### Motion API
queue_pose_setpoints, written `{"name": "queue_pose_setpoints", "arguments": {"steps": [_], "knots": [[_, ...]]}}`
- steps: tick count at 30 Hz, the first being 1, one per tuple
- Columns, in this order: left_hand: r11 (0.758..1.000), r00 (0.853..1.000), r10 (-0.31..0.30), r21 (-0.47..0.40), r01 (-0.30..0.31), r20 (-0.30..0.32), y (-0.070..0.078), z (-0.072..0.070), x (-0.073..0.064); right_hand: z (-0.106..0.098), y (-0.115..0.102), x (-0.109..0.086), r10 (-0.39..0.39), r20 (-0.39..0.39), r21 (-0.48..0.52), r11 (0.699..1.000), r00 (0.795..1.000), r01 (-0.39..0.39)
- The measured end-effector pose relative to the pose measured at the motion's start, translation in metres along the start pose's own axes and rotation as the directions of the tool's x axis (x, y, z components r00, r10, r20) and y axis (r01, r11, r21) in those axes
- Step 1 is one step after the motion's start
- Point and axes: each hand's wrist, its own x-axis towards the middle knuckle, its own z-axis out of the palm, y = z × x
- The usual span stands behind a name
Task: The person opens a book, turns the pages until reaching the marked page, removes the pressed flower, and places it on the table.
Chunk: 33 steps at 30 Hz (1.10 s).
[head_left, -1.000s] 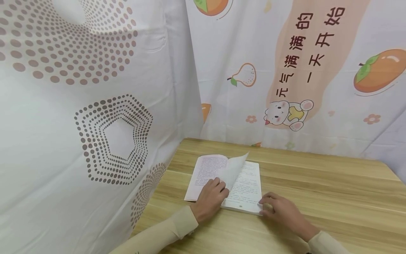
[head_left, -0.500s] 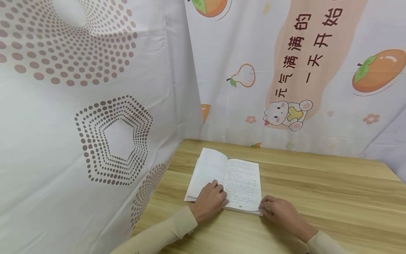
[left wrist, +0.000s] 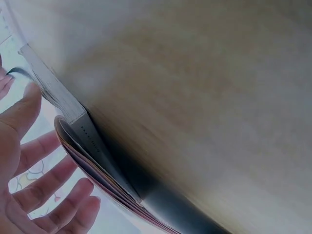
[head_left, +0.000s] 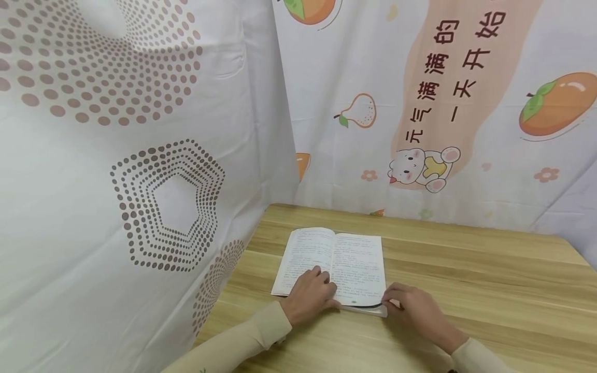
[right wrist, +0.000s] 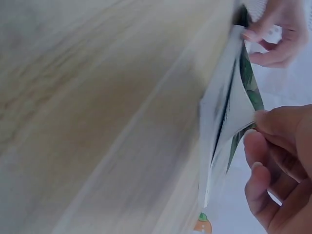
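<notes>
An open book with printed pages lies on the wooden table. My left hand rests across its lower middle, fingers on the left page near the fold and thumb by the bottom edge. The left wrist view shows those fingers loosely spread along the book's spine end. At the lower right corner, my right hand pinches a page between thumb and fingers. That page's corner is lifted off the stack, and a dark green picture shows in the right wrist view. The left palm hides part of the left page.
The wooden table extends to the right of the book and behind it. A white dotted curtain hangs close along the left side. Behind the table hangs another curtain, printed with fruit and a bear.
A page that stood half turned has come down onto the left side. My right hand has taken hold of the right page's lower corner and lifted it. The left hand stays nearly in place.
</notes>
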Motion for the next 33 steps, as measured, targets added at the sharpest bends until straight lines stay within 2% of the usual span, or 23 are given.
{"name": "queue_pose_setpoints", "arguments": {"steps": [3,5,9,15,21,24,28,31,33], "knots": [[1.0,1.0,0.008,0.021,-0.008,0.0,0.0,0.001,0.001,-0.005,-0.002,0.002,0.058,-0.012,0.076,0.995,0.998,-0.057],[1.0,1.0,0.007,0.024,-0.007,0.001,0.0,0.001,0.001,-0.007,-0.003,0.005,0.064,-0.035,0.094,0.994,0.997,-0.061],[1.0,1.0,0.004,0.025,-0.004,0.012,-0.001,0.0,0.003,-0.009,-0.005,0.009,0.051,-0.077,0.076,0.996,0.996,-0.045],[1.0,0.999,-0.005,0.001,0.005,0.046,0.0,-0.003,0.003,-0.008,-0.005,0.01,0.066,-0.089,0.063,0.996,0.994,-0.061],[0.999,0.999,-0.02,-0.025,0.02,0.025,0.0,-0.004,0.003,-0.008,-0.004,0.009,0.109,-0.104,0.073,0.992,0.989,-0.101],[1.0,1.0,-0.018,-0.017,0.018,-0.009,0.0,-0.004,0.002,-0.008,-0.003,0.007,0.145,-0.12,0.078,0.988,0.982,-0.136],[1.0,0.992,0.016,-0.016,-0.018,-0.124,0.001,-0.005,0.004,-0.008,0.0,0.004,0.172,-0.12,0.074,0.984,0.978,-0.164],[0.998,0.981,0.055,-0.006,-0.057,-0.188,0.001,-0.005,0.005,-0.007,0.002,0.001,0.195,-0.05,0.081,0.978,0.979,-0.191],[0.997,0.979,0.078,0.021,-0.075,-0.191,0.001,-0.004,0.005,-0.006,0.003,-0.001,0.191,0.031,0.083,0.978,0.981,-0.193]]}}
